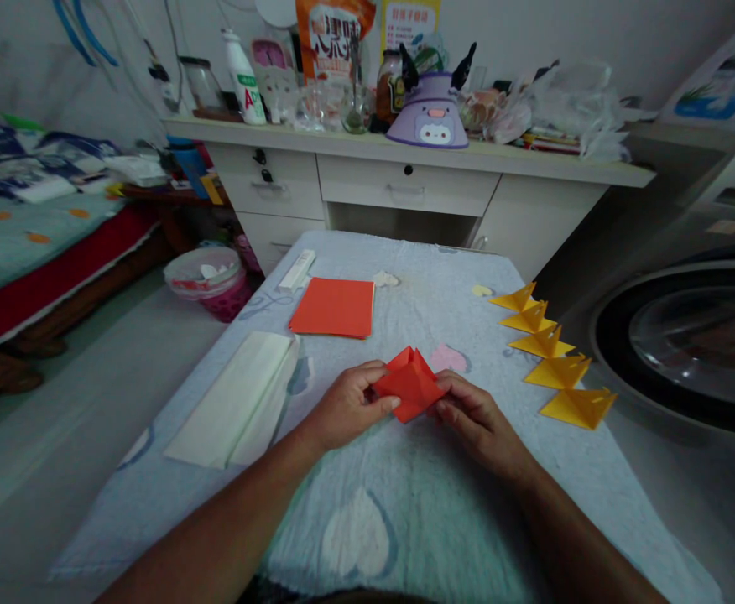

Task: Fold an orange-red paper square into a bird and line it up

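A folded piece of red origami paper (410,387) is held just above the cloth-covered table (430,503), with two points sticking up at its top edge. My left hand (356,404) pinches its left corner, thumb in front and fingers behind. On the other side, my right hand (477,417) grips the right corner between thumb and fingers. Farther back to the left lies a stack of red square paper (335,308). Several yellow folded paper figures (578,407) stand in a row along the table's right side.
A creased pale sheet (238,403) and a small white box (297,270) lie at the table's left. Behind stands a white cabinet (405,180) crowded with jars and bags. A washing machine (695,335) is at the right, a pink bin (213,285) at the left.
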A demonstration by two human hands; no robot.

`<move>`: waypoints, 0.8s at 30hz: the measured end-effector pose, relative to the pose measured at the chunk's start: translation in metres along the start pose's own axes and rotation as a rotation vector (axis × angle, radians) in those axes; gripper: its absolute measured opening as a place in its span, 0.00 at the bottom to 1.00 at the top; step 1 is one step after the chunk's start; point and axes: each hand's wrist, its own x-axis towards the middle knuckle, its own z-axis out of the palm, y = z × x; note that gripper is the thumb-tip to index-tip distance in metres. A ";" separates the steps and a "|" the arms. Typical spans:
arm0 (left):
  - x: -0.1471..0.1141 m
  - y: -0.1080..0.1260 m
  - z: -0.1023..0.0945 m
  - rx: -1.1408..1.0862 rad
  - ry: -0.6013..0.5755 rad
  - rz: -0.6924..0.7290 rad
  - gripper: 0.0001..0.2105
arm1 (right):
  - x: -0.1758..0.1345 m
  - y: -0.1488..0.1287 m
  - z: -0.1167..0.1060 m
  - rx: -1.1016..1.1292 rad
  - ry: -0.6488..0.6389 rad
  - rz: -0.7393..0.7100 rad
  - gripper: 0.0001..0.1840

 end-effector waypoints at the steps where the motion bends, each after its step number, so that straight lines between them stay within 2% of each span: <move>1: 0.000 0.000 -0.001 -0.010 -0.004 0.000 0.05 | 0.000 0.001 0.001 0.064 0.030 0.018 0.08; 4: 0.000 0.000 -0.002 0.016 -0.013 0.007 0.06 | 0.000 0.007 0.005 0.215 0.168 0.028 0.10; 8: -0.001 0.003 -0.003 0.153 0.006 0.043 0.06 | 0.001 0.013 0.008 0.195 0.275 0.019 0.09; 13: -0.001 0.005 -0.002 0.233 0.036 0.079 0.05 | -0.001 0.009 0.007 0.143 0.275 0.033 0.11; 24: -0.003 0.005 0.000 0.298 0.091 0.168 0.05 | -0.001 0.008 0.007 0.198 0.274 0.075 0.10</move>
